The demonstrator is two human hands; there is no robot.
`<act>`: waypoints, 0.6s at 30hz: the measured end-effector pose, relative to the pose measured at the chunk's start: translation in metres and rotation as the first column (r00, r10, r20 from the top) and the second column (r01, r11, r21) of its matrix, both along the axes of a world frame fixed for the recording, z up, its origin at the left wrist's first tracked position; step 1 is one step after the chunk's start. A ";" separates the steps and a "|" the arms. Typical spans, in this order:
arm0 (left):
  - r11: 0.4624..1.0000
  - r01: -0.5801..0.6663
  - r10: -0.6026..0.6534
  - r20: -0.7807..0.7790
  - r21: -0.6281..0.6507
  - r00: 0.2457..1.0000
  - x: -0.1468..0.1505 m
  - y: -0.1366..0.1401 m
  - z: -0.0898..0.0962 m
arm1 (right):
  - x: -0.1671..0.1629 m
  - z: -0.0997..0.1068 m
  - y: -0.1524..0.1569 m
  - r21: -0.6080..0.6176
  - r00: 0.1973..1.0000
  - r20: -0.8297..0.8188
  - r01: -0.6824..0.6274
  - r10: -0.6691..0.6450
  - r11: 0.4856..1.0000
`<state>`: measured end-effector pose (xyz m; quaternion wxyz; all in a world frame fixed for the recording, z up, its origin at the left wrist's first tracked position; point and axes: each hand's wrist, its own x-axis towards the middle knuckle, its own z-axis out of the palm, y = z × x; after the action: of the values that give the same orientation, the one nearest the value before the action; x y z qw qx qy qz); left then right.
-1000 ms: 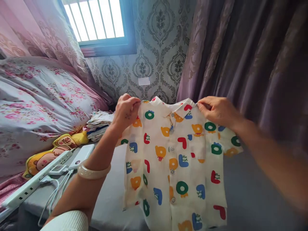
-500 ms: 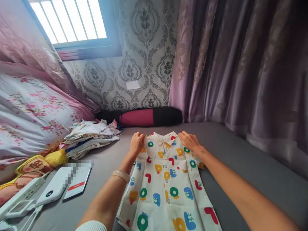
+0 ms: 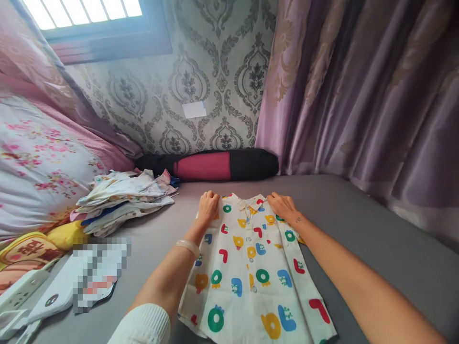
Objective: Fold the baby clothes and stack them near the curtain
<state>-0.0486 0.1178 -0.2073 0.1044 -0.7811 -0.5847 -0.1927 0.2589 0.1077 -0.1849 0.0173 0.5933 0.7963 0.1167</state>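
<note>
1. The printed shirt [image 3: 251,272] is spread front-up on the grey sheet [image 3: 362,215], with its collar [image 3: 247,201] away from the wearer and its hem partly cut off by the lower border.
2. One shoulder is grasped in the bent fingers of the left hand [image 3: 209,205], the other in those of the right hand [image 3: 282,205]; the fingertips are largely hidden.
3. For good flattening, the shoulders are best drawn apart evenly, the button line kept straight and the side creases smoothed outward. The sleeve beneath the right forearm should also be checked for bunching.
4. Compared with one second earlier, the shirt has been lowered from its raised position, and the black-and-red bolster [image 3: 204,166] beyond has been exposed to view.
</note>
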 end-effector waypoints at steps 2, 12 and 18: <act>1.000 -0.011 0.011 -0.009 0.001 1.000 0.001 0.008 0.003 | -0.001 -0.001 0.013 0.002 1.000 0.011 0.000 0.000 1.000; 0.951 -0.161 0.139 -0.100 -0.263 0.985 0.010 0.033 -0.007 | -0.008 -0.026 0.045 -0.078 0.990 -0.130 0.052 -0.062 0.996; 0.897 -0.148 0.162 -0.001 -0.417 0.987 0.018 0.049 -0.002 | -0.008 -0.027 0.066 -0.185 0.939 -0.291 0.131 -0.181 0.974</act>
<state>-0.0311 0.1665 -0.2097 -0.0589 -0.7330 -0.6743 -0.0682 0.2507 0.1741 -0.2117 -0.0488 0.6623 0.7464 -0.0437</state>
